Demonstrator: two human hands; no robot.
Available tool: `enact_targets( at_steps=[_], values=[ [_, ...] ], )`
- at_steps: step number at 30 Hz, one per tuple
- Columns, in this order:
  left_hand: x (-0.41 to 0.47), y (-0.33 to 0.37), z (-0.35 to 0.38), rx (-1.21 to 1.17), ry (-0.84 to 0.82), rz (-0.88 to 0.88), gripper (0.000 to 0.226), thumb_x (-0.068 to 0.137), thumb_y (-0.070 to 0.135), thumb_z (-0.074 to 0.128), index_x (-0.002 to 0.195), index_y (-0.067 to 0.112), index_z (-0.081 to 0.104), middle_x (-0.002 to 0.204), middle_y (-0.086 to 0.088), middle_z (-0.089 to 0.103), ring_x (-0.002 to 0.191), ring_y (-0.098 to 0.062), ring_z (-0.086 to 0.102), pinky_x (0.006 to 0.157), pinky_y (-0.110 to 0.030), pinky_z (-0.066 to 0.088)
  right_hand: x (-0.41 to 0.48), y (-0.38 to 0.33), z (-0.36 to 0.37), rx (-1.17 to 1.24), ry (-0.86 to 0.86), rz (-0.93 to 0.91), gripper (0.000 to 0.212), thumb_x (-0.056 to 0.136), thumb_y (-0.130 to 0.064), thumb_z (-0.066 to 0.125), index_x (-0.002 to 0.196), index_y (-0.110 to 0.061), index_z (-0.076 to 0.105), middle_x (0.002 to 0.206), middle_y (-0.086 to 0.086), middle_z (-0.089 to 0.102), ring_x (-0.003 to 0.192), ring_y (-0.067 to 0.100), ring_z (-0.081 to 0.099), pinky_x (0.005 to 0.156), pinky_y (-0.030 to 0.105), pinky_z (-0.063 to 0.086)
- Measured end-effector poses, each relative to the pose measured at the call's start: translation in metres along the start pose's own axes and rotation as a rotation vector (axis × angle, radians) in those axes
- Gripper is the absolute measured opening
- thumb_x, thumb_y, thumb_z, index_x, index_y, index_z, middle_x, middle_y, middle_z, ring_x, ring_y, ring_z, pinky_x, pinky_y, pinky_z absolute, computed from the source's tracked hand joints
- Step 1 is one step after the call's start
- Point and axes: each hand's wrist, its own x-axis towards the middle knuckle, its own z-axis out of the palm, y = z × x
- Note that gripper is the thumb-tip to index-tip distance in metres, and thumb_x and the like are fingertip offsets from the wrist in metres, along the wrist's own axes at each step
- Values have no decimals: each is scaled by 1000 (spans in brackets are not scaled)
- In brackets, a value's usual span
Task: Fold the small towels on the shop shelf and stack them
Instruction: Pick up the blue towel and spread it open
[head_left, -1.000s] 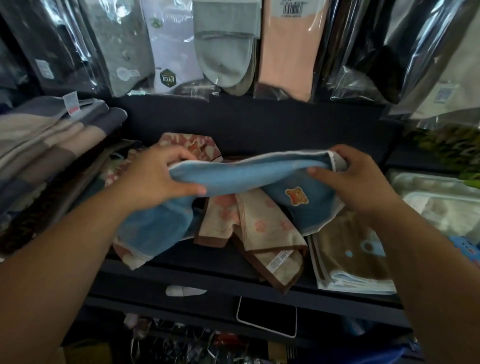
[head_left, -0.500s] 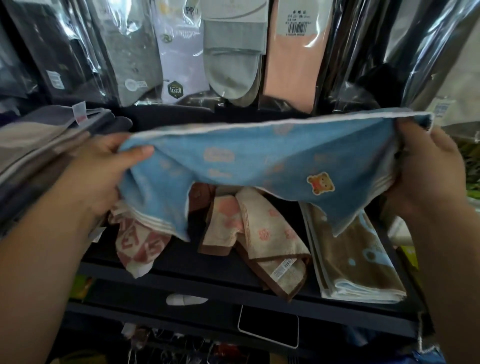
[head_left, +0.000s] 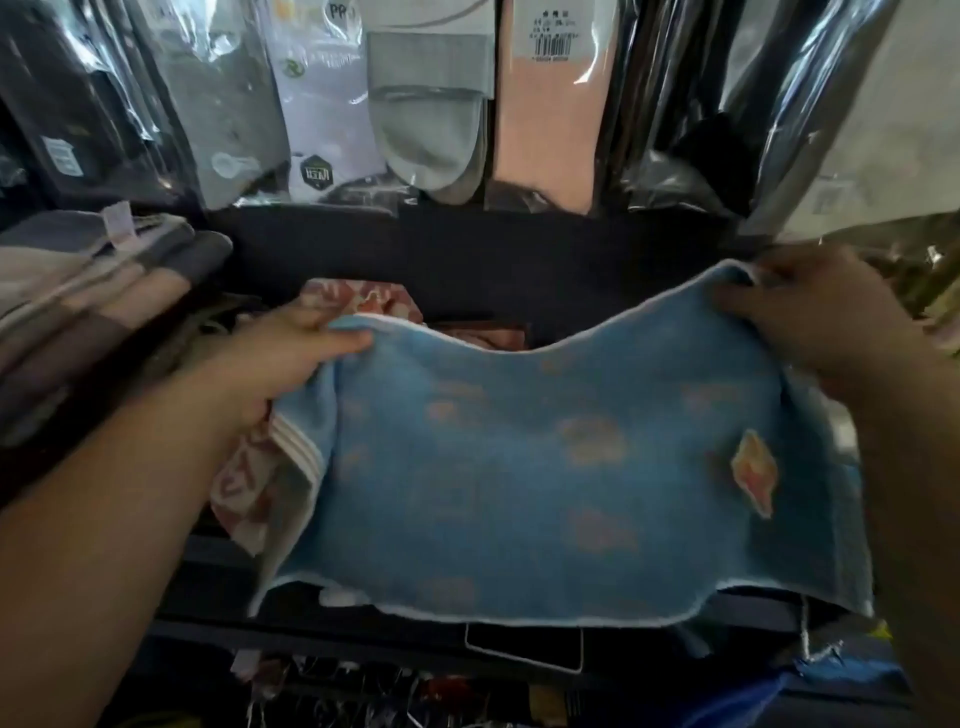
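1. Blue terry cloth fills the middle of the view: a blue towel (head_left: 545, 467) is held spread wide, its faint peach motifs facing the camera.
2. The left hand (head_left: 280, 364) grips the towel's upper left corner, with the thumb lying across the top of the cloth and the fingers curled beneath it.
3. The right hand (head_left: 810, 312) pinches the upper right corner, the fingers bunched over the white-trimmed edge.
4. Between the two hands the top edge sags in a shallow curve.
5. An orange animal patch (head_left: 756, 470) sits on the towel near its right side, blurred and tilted.
6. The towel hangs over the dark shelf (head_left: 519, 260), and its lower edge reaches the shelf's front lip. Whether the cloth rests on the shelf cannot be told.
7. A red-and-cream towel (head_left: 244, 499) lies rumpled on the shelf under the left hand, partly covered by the blue towel's striped left end.
8. At the far left, a pile of folded grey and beige cloths (head_left: 93, 291) is stacked beside the left forearm.
9. Above the shelf hang packaged socks in clear wrap, among them a grey pair (head_left: 431, 124) and a peach pack (head_left: 550, 114) with a barcode label.
10. Below the shelf lip, a dark rectangle with a white rim (head_left: 524, 649) shows just under the towel's bottom edge.
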Motion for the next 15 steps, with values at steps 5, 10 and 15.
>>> enact_targets(
  at_steps=[5, 10, 15],
  values=[
    [19, -51, 15, 556, 72, 121, 8, 85, 22, 78, 82, 20, 71, 81, 0, 70, 78, -17, 69, 64, -29, 50, -5, 32, 48, -410, -19, 135, 35, 87, -29, 67, 118, -12, 61, 115, 27, 62, 106, 47, 59, 89, 50, 51],
    [7, -59, 22, 639, 200, 173, 17, 80, 30, 81, 81, 26, 65, 76, 7, 64, 74, -17, 63, 64, -31, 43, -44, 26, 92, -417, -40, -187, 53, 81, -62, 56, 126, -34, 58, 127, 9, 54, 115, 38, 52, 95, 52, 48],
    [-32, -73, 20, 590, 285, 12, 51, 68, 43, 87, 111, 26, 65, 95, 7, 70, 87, -18, 66, 78, -41, 55, -57, 44, 132, -526, -496, -106, 93, 70, -94, 12, 153, -51, 14, 169, -4, 2, 154, 34, 3, 120, 63, 4]
  ],
)
